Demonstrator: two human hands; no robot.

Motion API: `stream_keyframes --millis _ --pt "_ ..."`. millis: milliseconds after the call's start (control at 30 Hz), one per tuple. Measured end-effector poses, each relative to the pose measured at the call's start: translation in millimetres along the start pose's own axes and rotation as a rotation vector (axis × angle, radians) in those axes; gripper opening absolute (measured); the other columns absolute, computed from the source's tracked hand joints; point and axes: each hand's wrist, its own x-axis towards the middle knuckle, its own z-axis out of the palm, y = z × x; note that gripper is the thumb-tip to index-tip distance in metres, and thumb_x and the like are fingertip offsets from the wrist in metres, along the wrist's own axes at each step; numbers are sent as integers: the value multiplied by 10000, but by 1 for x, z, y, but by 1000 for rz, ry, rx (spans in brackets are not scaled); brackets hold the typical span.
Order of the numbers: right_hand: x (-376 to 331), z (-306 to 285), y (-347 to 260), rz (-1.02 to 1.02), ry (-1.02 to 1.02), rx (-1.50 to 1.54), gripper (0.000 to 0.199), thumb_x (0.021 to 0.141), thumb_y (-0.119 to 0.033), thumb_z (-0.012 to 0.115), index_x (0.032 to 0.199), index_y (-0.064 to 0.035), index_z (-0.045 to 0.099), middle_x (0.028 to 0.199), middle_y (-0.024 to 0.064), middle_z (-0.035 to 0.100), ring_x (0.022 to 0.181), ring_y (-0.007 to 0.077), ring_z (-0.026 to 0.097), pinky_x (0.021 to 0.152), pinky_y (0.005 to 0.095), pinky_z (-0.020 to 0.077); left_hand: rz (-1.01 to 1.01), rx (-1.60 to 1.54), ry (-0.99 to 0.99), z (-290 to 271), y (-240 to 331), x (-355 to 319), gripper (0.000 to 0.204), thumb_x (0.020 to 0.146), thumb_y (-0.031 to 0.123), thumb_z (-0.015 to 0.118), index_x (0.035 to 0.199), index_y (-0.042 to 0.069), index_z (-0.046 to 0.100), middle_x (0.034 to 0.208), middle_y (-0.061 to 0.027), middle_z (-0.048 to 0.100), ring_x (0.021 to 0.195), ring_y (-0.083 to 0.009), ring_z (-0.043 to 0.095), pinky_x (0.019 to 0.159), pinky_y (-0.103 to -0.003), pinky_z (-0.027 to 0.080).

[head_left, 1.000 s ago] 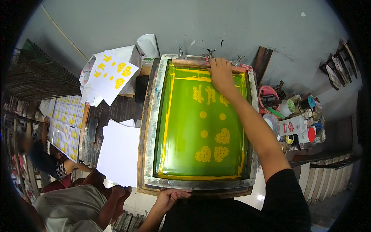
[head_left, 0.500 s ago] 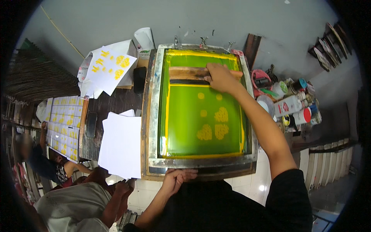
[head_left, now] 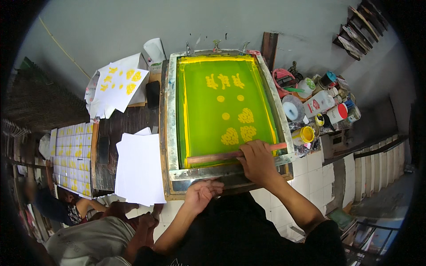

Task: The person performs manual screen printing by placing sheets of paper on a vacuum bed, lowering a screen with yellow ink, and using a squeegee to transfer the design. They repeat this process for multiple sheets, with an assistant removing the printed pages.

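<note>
Squeegee [head_left: 230, 155] lies across the near end of the green screen frame [head_left: 171, 133] on the desk; right hand [head_left: 257, 162] grips its stiff wooden bar mid-length; left hand [head_left: 202, 193], loosely open, steadies the frame's edge; ink likely slippery.

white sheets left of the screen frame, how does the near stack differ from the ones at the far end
The near stack of sheets is blank white; the far sheets carry yellow printed shapes. The near stack lies flat and fairly squared beside the screen frame; the far sheets lie loose and skewed over a box. Both are white paper on the frame's left side.
</note>
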Motion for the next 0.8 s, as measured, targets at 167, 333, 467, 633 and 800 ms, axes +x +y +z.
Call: stream_keyframes --millis 167,333,467,633,800 --pt "48 -72 3 -100 369 17 317 806 -38 714 1090 -33 574 1022 148 613 942 382 577 868 485 414 142 44 -421 40 37 -4 459 992 184 529 1347 -105 573 1101 -295 711 1036 -360 694 970 -440 504" --pt "146 -156 24 -231 573 -106 305 857 -123 719 1120 -23 603 1041 154 647 990 372 602 899 451 422 561 1017 -7 65 103 75 639 1041 407 529 1466 -68 483 1266 -302 636 1152 -433 625 1048 -544 452" --pt "212 -205 31 -259 663 -189 311 912 -173 664 1150 20 610 1078 244 672 1045 419 631 936 482 458 497 2116 798 40 113 127 1188 875 787 560 1642 8 96 1675 -344 39 1581 -442 -11 1248 -584 -31" --pt "246 -246 34 -14 411 -63 324 965 -161 608 1149 106 603 1159 340 661 1154 472 614 1038 511 462 454 2142 911 -6 118 100 1311 784 810 651 1647 22 59 1695 -300 30 1581 -447 -29 1221 -647 -57" --pt "268 -253 35 -42 437 -15 339 966 -187 621 1173 82 611 1210 310 660 1183 443 616 1041 497 466 271 1589 854 -48 144 29 810 818 519 809 1347 -42 562 1227 -215 615 1209 -314 516 1045 -465 359"
